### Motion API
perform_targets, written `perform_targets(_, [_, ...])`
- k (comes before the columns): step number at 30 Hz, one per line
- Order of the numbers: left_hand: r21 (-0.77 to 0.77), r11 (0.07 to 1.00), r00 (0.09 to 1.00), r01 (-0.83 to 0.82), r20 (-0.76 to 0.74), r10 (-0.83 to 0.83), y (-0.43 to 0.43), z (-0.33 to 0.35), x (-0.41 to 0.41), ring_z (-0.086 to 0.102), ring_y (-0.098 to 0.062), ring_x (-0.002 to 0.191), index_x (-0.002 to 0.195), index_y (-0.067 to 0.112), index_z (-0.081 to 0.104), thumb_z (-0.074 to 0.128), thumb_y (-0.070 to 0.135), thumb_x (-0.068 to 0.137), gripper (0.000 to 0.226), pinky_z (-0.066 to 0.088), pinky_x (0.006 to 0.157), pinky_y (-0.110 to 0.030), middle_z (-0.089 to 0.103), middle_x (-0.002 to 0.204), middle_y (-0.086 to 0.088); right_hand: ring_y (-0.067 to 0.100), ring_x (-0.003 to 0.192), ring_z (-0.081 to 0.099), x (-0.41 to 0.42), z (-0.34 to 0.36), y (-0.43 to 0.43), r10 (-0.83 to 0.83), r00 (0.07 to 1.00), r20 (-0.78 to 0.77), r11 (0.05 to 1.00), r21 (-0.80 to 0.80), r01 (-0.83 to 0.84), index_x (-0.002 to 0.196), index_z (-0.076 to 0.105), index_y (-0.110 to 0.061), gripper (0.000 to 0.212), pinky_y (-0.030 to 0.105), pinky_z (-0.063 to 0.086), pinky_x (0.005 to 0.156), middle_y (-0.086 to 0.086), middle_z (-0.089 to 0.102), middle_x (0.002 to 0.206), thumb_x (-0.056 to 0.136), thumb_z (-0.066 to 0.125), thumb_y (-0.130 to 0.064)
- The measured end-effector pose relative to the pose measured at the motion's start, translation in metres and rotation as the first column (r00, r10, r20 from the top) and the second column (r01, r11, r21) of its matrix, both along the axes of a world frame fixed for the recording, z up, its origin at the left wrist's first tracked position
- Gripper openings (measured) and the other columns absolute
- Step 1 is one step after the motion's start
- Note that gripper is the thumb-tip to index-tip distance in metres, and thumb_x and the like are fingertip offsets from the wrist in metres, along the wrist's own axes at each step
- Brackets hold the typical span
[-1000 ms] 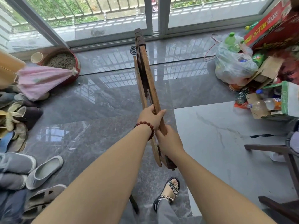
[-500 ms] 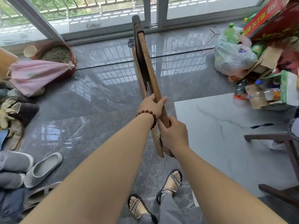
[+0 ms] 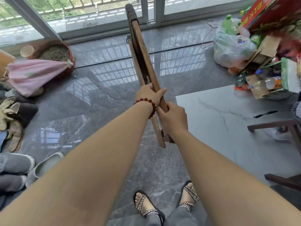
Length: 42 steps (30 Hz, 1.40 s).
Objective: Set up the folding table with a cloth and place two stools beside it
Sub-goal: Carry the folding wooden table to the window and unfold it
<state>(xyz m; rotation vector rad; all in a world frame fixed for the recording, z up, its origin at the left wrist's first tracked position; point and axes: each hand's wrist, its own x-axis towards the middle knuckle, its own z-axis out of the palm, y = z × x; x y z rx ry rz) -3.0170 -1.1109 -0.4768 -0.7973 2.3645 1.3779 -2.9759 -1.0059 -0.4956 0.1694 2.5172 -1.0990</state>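
The folded table (image 3: 140, 51) has lifted higher and the left foot (image 3: 146, 204) stepped into view.

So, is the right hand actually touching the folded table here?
Touching. The head view shows the right hand with its fingers curled round the near edge of the folded table, just below the left hand, which grips it too.

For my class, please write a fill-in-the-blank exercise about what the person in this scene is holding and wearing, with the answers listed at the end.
1. The left hand and right hand grip the brown wooden table, which is not opened out but ____.
2. The red bead bracelet sits on the ____ wrist.
3. Both feet wear black-and-white checked ____.

Missing words: folded; left; sandals.
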Motion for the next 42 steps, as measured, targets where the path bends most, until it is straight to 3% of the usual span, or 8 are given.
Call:
perform_targets(4, [-0.067, 0.997, 0.999, 0.029, -0.020, -0.030, 0.006, 0.001, 0.015, 0.058, -0.019, 0.108, 0.131, 0.017, 0.051, 0.057, 0.046, 0.088, 0.052, 0.038, 0.075, -0.023, 0.062, 0.121, 0.000, 0.015, 0.057, 0.048, 0.003, 0.000, -0.001, -0.004, 1.000, 0.000, 1.000, -0.012, 0.004, 0.059, 0.043, -0.022, 0.036, 0.028, 0.029, 0.047, -0.002, 0.054, 0.063, 0.086, 0.050, -0.046])
perform_targets(8, [0.024, 0.999, 0.999, -0.031, -0.012, 0.031, 0.010, 0.002, 0.018, 0.054, -0.019, 0.117, 0.140, 0.015, 0.040, 0.057, 0.045, 0.088, 0.062, 0.039, 0.086, -0.024, 0.053, 0.135, -0.004, 0.013, 0.058, 0.048, 0.002, -0.001, 0.000, 0.003, 1.000, 0.005, 0.999, -0.041, -0.003, 0.060, 0.046, -0.022, 0.036, 0.028, 0.030, 0.047, -0.003, 0.053, 0.063, 0.086, 0.050, -0.045])
perform_targets(13, [-0.012, 0.995, 0.994, -0.101, -0.035, 0.101, 0.023, 0.001, 0.024, 0.057, -0.012, 0.103, 0.127, 0.014, 0.055, 0.055, 0.046, 0.089, 0.050, 0.034, 0.079, -0.021, 0.064, 0.118, -0.001, 0.014, 0.059, 0.048, 0.001, -0.001, 0.005, 0.006, 1.000, -0.003, 0.998, -0.061, -0.006, 0.060, 0.046, -0.020, 0.031, 0.028, 0.029, 0.048, -0.001, 0.053, 0.065, 0.086, 0.048, -0.037])
perform_targets(15, [0.024, 0.992, 0.992, -0.121, -0.029, 0.121, 0.026, -0.003, 0.029, 0.057, -0.009, 0.088, 0.101, 0.019, 0.067, 0.054, 0.047, 0.089, 0.033, 0.038, 0.076, -0.021, 0.065, 0.090, 0.008, 0.015, 0.059, 0.047, 0.002, -0.001, 0.006, 0.004, 1.000, -0.003, 0.999, -0.052, -0.004, 0.059, 0.045, -0.020, 0.032, 0.029, 0.028, 0.048, -0.002, 0.052, 0.064, 0.087, 0.045, -0.036])
perform_targets(18, [0.062, 0.987, 0.988, -0.151, -0.021, 0.153, 0.027, -0.007, 0.031, 0.064, -0.019, 0.087, 0.066, 0.027, 0.058, 0.056, 0.047, 0.088, 0.029, 0.049, 0.075, -0.028, 0.061, 0.070, 0.008, 0.013, 0.057, 0.045, 0.002, 0.000, 0.005, 0.010, 1.000, -0.009, 0.999, -0.052, -0.010, 0.058, 0.044, -0.020, 0.035, 0.028, 0.026, 0.047, -0.003, 0.050, 0.063, 0.089, 0.044, -0.036])
perform_targets(31, [0.030, 0.982, 0.982, -0.186, -0.037, 0.188, 0.043, -0.006, 0.022, 0.064, -0.017, 0.093, 0.107, 0.023, 0.067, 0.056, 0.046, 0.088, 0.031, 0.050, 0.088, -0.034, 0.070, 0.097, -0.001, 0.016, 0.057, 0.046, -0.005, -0.001, 0.017, -0.011, 0.999, 0.038, 0.995, -0.096, 0.014, 0.057, 0.041, -0.023, 0.036, 0.028, 0.025, 0.046, -0.002, 0.051, 0.062, 0.091, 0.045, -0.035])
perform_targets(36, [-0.141, 0.983, 0.993, -0.114, -0.017, 0.113, 0.033, -0.004, 0.023, 0.064, -0.022, 0.083, 0.099, 0.016, 0.067, 0.052, 0.049, 0.089, 0.038, 0.052, 0.082, -0.041, 0.069, 0.086, -0.005, 0.026, 0.072, 0.058, -0.003, -0.004, 0.006, 0.032, 0.997, 0.064, 0.993, -0.114, -0.024, 0.068, 0.050, -0.021, 0.032, 0.029, 0.035, 0.052, 0.008, 0.064, 0.079, 0.092, 0.039, -0.039])
perform_targets(42, [-0.060, 0.987, 0.987, -0.151, -0.057, 0.148, 0.033, -0.010, 0.029, 0.065, -0.016, 0.079, 0.083, 0.021, 0.067, 0.055, 0.047, 0.088, 0.029, 0.053, 0.077, -0.035, 0.070, 0.080, 0.001, 0.019, 0.063, 0.054, 0.000, -0.007, 0.008, 0.045, 0.997, 0.057, 0.986, -0.161, -0.035, 0.064, 0.047, -0.024, 0.029, 0.026, 0.030, 0.046, 0.002, 0.059, 0.071, 0.090, 0.040, -0.034])
